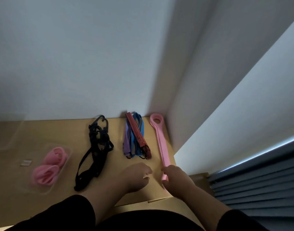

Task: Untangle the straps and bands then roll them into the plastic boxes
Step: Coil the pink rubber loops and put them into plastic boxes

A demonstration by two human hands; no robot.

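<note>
Nearest, 2 dark sleeves (63,212) reach out over a tan table (13,180). Just beyond them, the right hand (177,178) curls its fingers round the near end of a long pink strap (162,147), which runs away toward the wall and ends in a loop with a round hole. Beside it the left hand (134,176) rests on the table with fingers loosely bent, holding nothing, close to the strap but apart from it. Left of that hand lies a tangle of black straps (94,152), stretched from near to far. Farther left, a clear box (66,155) holds 2 rolled pink bands (49,165). A little beyond the hands, between the black straps and the pink strap, sits a bundle (136,135) of purple, blue and dark red bands, its far end touching the white wall (76,55). At right, blinds (259,185) show grey slats.
</note>
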